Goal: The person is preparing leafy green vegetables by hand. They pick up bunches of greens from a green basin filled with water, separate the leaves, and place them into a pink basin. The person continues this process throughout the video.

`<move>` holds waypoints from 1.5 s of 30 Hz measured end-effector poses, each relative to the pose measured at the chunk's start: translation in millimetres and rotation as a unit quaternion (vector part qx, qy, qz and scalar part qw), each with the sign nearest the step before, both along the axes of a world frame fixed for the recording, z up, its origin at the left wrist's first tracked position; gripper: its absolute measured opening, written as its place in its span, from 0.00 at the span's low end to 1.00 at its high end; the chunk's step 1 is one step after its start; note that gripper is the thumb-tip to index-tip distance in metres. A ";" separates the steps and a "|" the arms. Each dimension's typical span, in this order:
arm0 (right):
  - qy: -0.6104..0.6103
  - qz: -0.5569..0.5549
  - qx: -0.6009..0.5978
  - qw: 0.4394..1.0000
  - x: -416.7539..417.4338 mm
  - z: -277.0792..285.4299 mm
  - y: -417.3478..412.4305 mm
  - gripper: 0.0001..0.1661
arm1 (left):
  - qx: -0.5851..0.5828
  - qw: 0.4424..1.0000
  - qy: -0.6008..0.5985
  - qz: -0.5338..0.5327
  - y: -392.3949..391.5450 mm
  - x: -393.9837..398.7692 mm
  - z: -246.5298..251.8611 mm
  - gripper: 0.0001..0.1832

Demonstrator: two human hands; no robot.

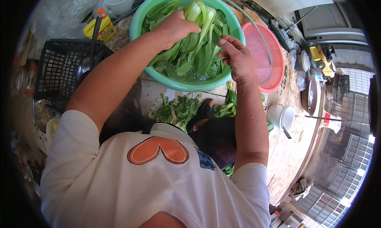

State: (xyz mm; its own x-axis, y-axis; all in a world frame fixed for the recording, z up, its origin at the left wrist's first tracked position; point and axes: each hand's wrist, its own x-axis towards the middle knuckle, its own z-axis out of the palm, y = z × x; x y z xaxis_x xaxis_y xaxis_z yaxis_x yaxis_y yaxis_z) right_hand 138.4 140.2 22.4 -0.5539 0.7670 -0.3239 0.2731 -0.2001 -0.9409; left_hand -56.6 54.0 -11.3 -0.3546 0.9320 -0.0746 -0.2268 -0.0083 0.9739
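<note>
A large green plastic basin [137,25] holds water and many leafy greens. My left hand [175,28] grips a bunch of bok choy [193,12] near its pale stem base, with the leaves hanging down over the basin. At the basin's right side, my right hand [235,53] is raised by the leaves with its thumb and index finger close together; whether something thin is between them cannot be told. More leafy greens [181,107] lie on the tiled floor below the basin, around my feet.
A pink basin [275,64] with a hose [262,34] over it stands right of the green one. A white bucket [278,116] stands lower right. On the left are a black plastic crate [56,70] and a yellow container [105,30] with an orange cap. Another white bucket [119,1] is behind.
</note>
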 end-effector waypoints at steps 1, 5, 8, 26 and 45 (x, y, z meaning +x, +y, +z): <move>-0.014 0.008 -0.013 1.000 1.1 -0.6 -3.6 0.23 | -0.007 1.000 0.004 -0.006 -2.2 2.4 2.1 0.22; 0.015 0.054 -0.059 0.997 -4.0 -15.3 -9.6 0.14 | -0.020 0.998 0.026 -0.054 -7.5 6.1 2.0 0.23; -0.019 0.051 0.002 0.999 -0.9 -18.3 -1.9 0.11 | -0.027 0.998 0.042 -0.042 -7.7 -0.8 -1.3 0.24; -0.162 0.195 0.309 0.917 -5.3 -13.2 -5.9 0.28 | -0.140 0.902 0.401 -0.080 -13.7 -0.1 -4.7 0.35; -0.187 0.170 0.384 0.888 8.6 -4.4 8.1 0.31 | -0.105 0.979 0.140 -0.100 -18.1 -45.4 1.2 0.24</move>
